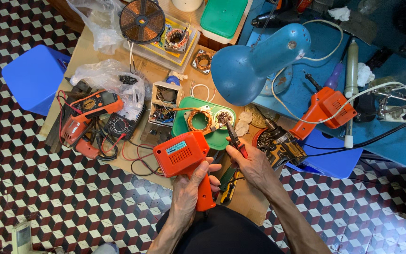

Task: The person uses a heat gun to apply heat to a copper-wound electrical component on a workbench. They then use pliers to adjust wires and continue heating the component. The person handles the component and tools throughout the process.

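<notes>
My left hand [190, 188] grips the handle of an orange pistol-shaped soldering gun [184, 153], its body pointing toward a green tray [219, 138]. My right hand [252, 162] holds red-handled pliers [235, 136], jaws aimed at the tray. In the tray lies a copper-wound motor stator [199, 120] beside a small round dish of dark bits [223, 117].
A blue desk lamp [254, 61] hangs over the work. A second orange soldering gun [325, 110] lies on the blue bench at right. Multimeters [97, 103], a black drill [280, 146], a copper coil disc [142, 21], plastic bags and a blue stool [34, 77] surround the cardboard mat.
</notes>
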